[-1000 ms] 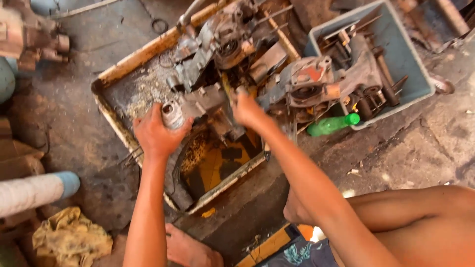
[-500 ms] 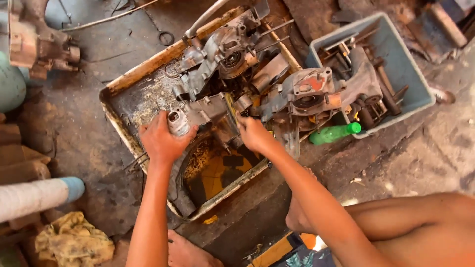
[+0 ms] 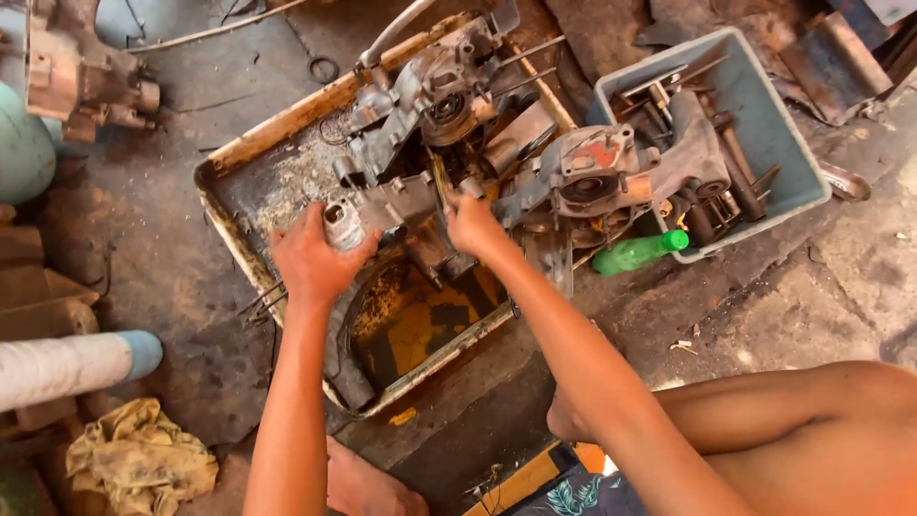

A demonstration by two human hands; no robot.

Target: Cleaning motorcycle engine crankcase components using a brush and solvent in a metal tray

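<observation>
Left hand [image 3: 310, 260] clenched around grey cast-metal cylinder piece [image 3: 368, 215], inside rusty metal tray [image 3: 277, 129]. Long axis ran from that grip rightward toward right hand [image 3: 475, 227], which pinched a slim part at its far end, probably a stud. Green plastic bottle [image 3: 635, 252] lay farther right.

Both hands, left [image 3: 310, 260] and right [image 3: 475, 226], clasp an engine part [image 3: 382, 210] over a tray [image 3: 250, 153]

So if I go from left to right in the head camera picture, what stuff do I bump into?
Yellow rag → left hand on a grey engine part → right hand → green bottle → grey bin of metal parts.
</observation>
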